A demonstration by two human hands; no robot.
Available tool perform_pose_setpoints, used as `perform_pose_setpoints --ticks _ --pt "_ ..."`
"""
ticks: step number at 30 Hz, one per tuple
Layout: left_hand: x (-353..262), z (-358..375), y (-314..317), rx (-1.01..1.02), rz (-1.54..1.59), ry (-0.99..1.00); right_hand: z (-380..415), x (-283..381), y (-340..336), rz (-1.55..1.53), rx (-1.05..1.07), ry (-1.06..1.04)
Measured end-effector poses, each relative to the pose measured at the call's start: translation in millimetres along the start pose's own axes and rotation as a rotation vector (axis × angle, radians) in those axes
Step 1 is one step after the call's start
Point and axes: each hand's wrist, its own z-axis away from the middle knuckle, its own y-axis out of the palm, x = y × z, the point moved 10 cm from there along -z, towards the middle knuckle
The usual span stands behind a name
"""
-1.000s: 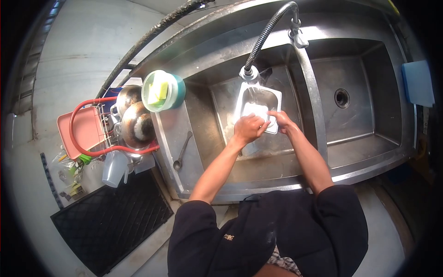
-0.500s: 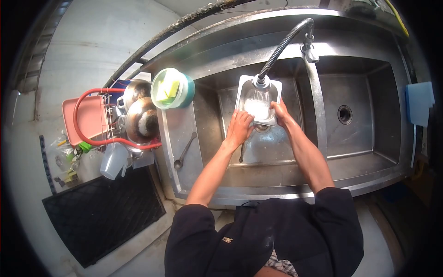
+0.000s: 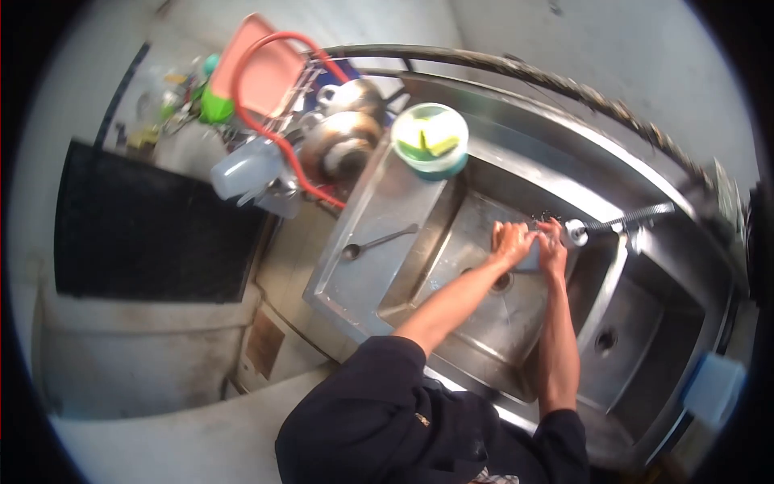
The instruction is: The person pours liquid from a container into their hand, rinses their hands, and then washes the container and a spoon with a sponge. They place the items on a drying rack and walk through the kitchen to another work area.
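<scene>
Over the left sink basin (image 3: 451, 278), my left hand (image 3: 512, 242) and my right hand (image 3: 552, 246) are close together, fingers curled on a small rectangular container (image 3: 529, 260). Only a bluish-grey side of it shows below my fingers; the rest is hidden by my hands and blurred. To the right of my right hand is the faucet's spray head (image 3: 576, 232), on its flexible metal hose (image 3: 637, 218). Drops of water show just above my hands.
A bucket (image 3: 451, 168) with green-yellow sponges (image 3: 427, 139) stands on the sink's left ledge, near a ladle-like spoon (image 3: 383, 240). Pots (image 3: 347, 145) and a pink tray (image 3: 258, 68) fill a red-rimmed rack (image 3: 294, 161). A blue container (image 3: 716, 389) sits right.
The view has swung left, so the sink appears further right and rotated. The container, earlier upright under running water, is now tilted and largely covered by my hands.
</scene>
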Motion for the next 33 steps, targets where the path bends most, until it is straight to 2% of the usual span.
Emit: perform_pose_setpoints --ticks 1,2,3,4,5,6,8,9,11,14,16,17,19,20,22,24,25,26,28,29,30,31,32,33 --pt "17 8 -4 -0.014 0.068 -0.099 6 30 -6 0.004 0.010 -0.040" --pt "32 19 -4 -0.022 0.145 -0.192 10 10 -4 -0.365 0.036 0.187" --pt "68 30 10 0.008 0.260 -0.401 12 -28 -1 -0.747 -0.063 0.218" --pt "107 48 34 0.049 0.381 -0.603 20 -55 -10 -0.513 -0.098 0.377" --pt "139 73 44 -0.009 0.464 -0.751 26 -119 -4 -0.748 -0.160 0.400" --pt "169 100 52 -0.069 0.549 -0.894 29 -143 4 -0.916 -0.163 0.431" --pt "213 150 73 -0.116 0.807 -1.136 7 -166 14 -0.406 -0.014 0.203" --pt "227 157 79 -0.114 0.866 -1.029 17 -140 15 -0.525 -0.064 0.296" --pt "232 175 64 -0.133 1.234 -1.046 9 -133 37 -1.302 -0.087 0.434" --pt "240 191 11 -0.226 1.682 -1.008 -12 -144 40 -1.428 -0.082 0.462" --pt "260 203 -40 -0.329 1.842 -0.958 -10 -104 33 -1.488 -0.250 0.441" --pt "274 210 -65 -0.389 1.883 -0.944 -15 -104 29 -1.492 -0.244 0.412" --pt "304 234 -109 -0.498 1.918 -0.944 -30 -113 18 -1.477 -0.044 0.271" --pt "322 247 -134 -0.557 1.931 -0.945 -48 -124 15 -1.475 0.252 0.067" --pt "359 271 -182 -0.683 1.915 -0.967 -41 -99 6 -1.419 -0.058 0.194" --pt "397 294 -221 -0.741 1.860 -1.080 -19 -59 15 -1.374 -0.186 0.225" --pt "431 304 -216 -0.793 1.687 -1.083 -1 -41 21 -1.353 -0.197 0.232" --pt "470 312 -197 -0.768 1.531 -1.011 20 -27 34 -1.345 -0.189 0.246" --pt "468 332 -210 -0.544 1.433 -1.102 58 -3 70 -1.321 -0.204 0.296" --pt "453 333 -231 -0.690 1.469 -1.078 100 23 91 -0.852 -0.613 0.704" --pt "449 338 -217 -0.600 1.467 -1.092 105 -5 107 -1.000 -0.527 0.628" --pt "453 348 -212 -0.631 1.451 -1.067 117 -23 120 -0.910 -0.430 0.609" --pt "459 350 -212 -0.677 1.428 -1.034 131 -21 137 -0.615 -0.519 0.744" --pt "446 351 -225 -0.694 1.462 -1.095 140 -55 159 -0.467 -0.249 0.771"
